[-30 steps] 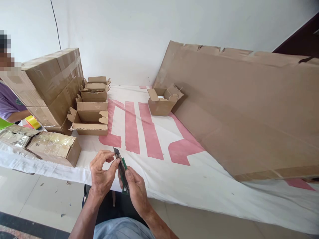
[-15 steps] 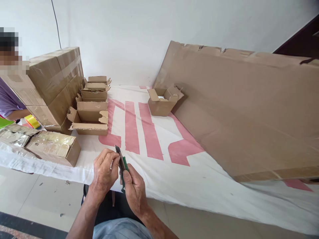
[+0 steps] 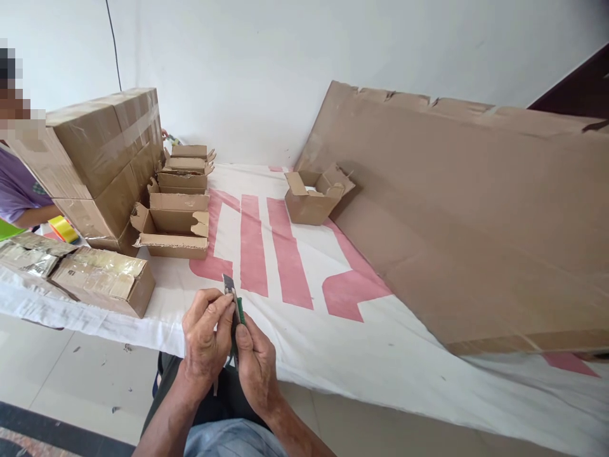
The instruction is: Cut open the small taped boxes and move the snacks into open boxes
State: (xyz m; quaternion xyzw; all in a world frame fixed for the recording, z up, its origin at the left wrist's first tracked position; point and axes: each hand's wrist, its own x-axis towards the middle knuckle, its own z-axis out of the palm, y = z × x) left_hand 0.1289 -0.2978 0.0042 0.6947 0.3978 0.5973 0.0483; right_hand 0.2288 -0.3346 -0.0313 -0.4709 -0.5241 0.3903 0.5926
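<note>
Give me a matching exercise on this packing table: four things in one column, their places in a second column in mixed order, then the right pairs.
Things:
1. utility knife
2. large cardboard sheet
3. single open carton
4. taped big boxes

Places:
A. stacked at the table's left end
B. leaning on the wall at the right
C. held between the left hand and the right hand
D. alone at the foot of the cardboard sheet, near the wall

Pairs: 1-C, 2-B, 3-D, 4-A
</note>
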